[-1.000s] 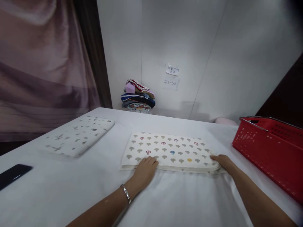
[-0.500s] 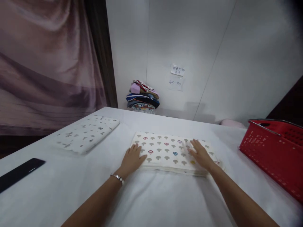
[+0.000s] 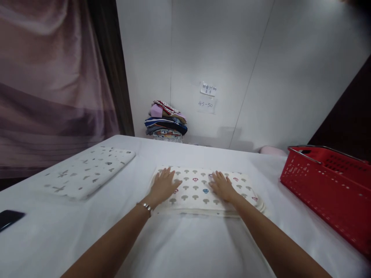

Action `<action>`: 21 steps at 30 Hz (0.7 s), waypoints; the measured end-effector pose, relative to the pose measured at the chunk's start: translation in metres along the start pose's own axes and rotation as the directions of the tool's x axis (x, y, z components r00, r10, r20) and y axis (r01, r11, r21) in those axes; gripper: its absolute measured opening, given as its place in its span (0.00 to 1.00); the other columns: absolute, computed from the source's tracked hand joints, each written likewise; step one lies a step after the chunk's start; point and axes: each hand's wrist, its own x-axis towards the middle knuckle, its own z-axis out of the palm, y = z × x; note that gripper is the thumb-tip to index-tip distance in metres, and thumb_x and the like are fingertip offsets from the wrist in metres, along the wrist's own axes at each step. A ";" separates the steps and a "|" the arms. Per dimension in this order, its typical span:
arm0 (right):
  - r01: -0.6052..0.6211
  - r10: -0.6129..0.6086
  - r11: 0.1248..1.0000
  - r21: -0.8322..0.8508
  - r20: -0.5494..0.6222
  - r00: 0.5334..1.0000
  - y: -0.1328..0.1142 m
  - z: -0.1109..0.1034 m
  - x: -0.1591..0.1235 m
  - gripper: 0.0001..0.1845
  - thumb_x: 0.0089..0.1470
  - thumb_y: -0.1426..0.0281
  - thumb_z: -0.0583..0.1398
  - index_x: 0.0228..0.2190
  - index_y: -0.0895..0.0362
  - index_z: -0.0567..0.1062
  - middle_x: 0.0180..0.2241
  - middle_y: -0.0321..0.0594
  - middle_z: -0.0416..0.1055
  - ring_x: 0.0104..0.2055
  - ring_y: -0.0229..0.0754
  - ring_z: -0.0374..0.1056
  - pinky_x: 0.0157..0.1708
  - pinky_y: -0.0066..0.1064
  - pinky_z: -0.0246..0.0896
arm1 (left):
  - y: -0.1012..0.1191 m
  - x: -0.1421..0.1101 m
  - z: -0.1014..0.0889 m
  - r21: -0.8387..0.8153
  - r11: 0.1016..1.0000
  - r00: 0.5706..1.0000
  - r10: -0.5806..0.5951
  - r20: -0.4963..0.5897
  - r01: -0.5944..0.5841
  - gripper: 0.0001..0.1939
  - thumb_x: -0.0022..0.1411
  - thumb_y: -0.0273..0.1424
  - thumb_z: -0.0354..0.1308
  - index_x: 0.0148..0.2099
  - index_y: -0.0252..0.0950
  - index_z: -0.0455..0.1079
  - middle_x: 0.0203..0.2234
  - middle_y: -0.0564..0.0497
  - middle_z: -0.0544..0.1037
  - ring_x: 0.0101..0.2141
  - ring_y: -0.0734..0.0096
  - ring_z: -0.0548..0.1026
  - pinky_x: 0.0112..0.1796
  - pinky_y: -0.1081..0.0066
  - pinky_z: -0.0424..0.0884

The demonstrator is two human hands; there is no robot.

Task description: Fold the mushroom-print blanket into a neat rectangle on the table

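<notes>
A folded white cloth with a mushroom print (image 3: pixel 197 189) lies on the white table (image 3: pixel 185 247) in front of me. My left hand (image 3: pixel 164 185) rests flat on its left part, fingers spread and open. My right hand (image 3: pixel 222 185) lies flat on its middle, fingers stretched out and open. A bracelet sits on my left wrist. Neither hand holds anything.
A second folded printed cloth (image 3: pixel 87 172) lies at the left. A dark phone (image 3: pixel 8 219) is at the left table edge. A red plastic basket (image 3: pixel 330 185) stands at the right. A stack of folded clothes (image 3: pixel 165 121) sits against the back wall beside a curtain.
Both hands have moved from the cloth's near edge onto its top and lie flat; the right hand has slid left toward the middle.
</notes>
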 end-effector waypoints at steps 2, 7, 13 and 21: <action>0.028 -0.028 1.000 0.009 -0.007 1.000 -0.017 -0.004 0.015 0.39 0.58 0.46 0.37 0.64 0.55 0.43 0.66 0.41 0.30 0.67 0.46 0.24 0.61 0.44 0.23 | 0.009 0.021 0.004 0.007 0.998 0.998 0.062 0.003 -0.062 0.35 0.61 0.53 0.39 0.64 0.40 0.53 0.64 0.45 0.50 0.64 0.55 0.44 0.59 0.51 0.42; 0.052 -0.052 0.998 0.030 -0.002 0.999 -0.038 -0.006 0.031 0.40 0.58 0.47 0.37 0.63 0.58 0.46 0.66 0.42 0.33 0.67 0.45 0.27 0.61 0.44 0.22 | -0.002 0.049 0.035 0.069 0.997 0.999 -0.032 0.040 0.030 0.38 0.60 0.55 0.36 0.65 0.37 0.51 0.64 0.44 0.48 0.63 0.52 0.43 0.58 0.48 0.40; 0.057 -0.057 0.998 0.018 -0.025 0.998 -0.033 0.006 0.035 0.39 0.58 0.47 0.37 0.63 0.56 0.46 0.66 0.41 0.33 0.67 0.45 0.26 0.61 0.44 0.21 | -0.023 0.054 0.063 0.102 0.994 0.999 -0.044 -0.003 0.044 0.39 0.59 0.56 0.34 0.65 0.39 0.49 0.65 0.46 0.48 0.63 0.52 0.44 0.58 0.48 0.40; -0.110 0.110 0.994 0.007 -0.010 0.994 0.013 -0.029 0.011 0.36 0.60 0.49 0.38 0.63 0.53 0.45 0.66 0.40 0.34 0.67 0.48 0.25 0.60 0.46 0.21 | -0.027 0.057 0.066 0.161 0.987 0.999 0.001 -0.045 0.006 0.37 0.60 0.53 0.37 0.65 0.39 0.50 0.64 0.44 0.49 0.63 0.49 0.45 0.56 0.45 0.44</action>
